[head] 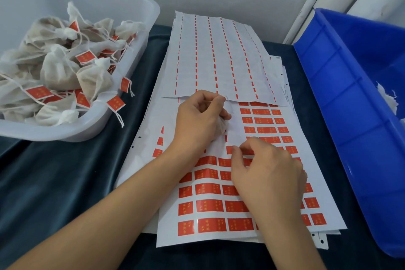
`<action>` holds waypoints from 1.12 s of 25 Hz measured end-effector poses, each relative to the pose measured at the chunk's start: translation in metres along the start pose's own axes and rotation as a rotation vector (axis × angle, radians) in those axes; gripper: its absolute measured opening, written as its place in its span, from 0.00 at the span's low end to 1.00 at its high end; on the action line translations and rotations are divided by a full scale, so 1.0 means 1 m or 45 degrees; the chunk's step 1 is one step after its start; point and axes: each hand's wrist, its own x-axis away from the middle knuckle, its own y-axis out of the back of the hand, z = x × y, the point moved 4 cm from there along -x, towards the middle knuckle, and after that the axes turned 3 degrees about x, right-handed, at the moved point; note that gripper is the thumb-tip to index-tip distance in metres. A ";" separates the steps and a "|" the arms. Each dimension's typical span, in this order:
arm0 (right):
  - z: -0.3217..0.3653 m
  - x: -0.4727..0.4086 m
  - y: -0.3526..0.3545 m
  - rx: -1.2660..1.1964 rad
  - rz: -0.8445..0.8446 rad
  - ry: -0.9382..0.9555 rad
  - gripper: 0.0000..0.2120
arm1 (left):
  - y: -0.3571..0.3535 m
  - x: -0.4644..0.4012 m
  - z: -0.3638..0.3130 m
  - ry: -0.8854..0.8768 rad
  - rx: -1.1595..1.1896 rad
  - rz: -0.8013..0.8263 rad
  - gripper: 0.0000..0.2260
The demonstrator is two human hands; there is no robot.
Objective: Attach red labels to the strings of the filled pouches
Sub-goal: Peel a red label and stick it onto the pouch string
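Your left hand [198,119], frame centre, fist curled round pouch [221,127], string [228,99] trailing. Right hand [266,173] fingertips picking at red label [246,151] on sheet [210,201]; whether label is lifted, cannot tell. Risk: label tears or folds onto itself if peeled fast; string slips.

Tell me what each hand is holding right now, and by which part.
The left hand grips a white pouch by its gathered neck, its string pinched at the fingertips. The right hand picks at a red label on the sheet, not yet lifted.
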 end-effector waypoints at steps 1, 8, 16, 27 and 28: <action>0.002 0.000 -0.001 0.002 -0.009 -0.007 0.13 | 0.000 0.000 0.000 -0.001 -0.005 -0.003 0.05; 0.010 0.004 -0.009 0.035 0.001 -0.098 0.21 | -0.001 0.000 0.001 -0.020 -0.029 -0.010 0.05; 0.014 0.007 -0.014 -0.014 0.052 -0.129 0.20 | -0.001 0.000 0.002 -0.037 -0.027 -0.007 0.05; 0.014 0.002 -0.013 -0.009 -0.043 0.016 0.15 | 0.000 0.001 0.000 -0.030 -0.020 -0.001 0.05; 0.014 0.001 -0.012 -0.017 -0.043 0.022 0.13 | 0.000 0.001 -0.001 -0.026 -0.019 0.001 0.05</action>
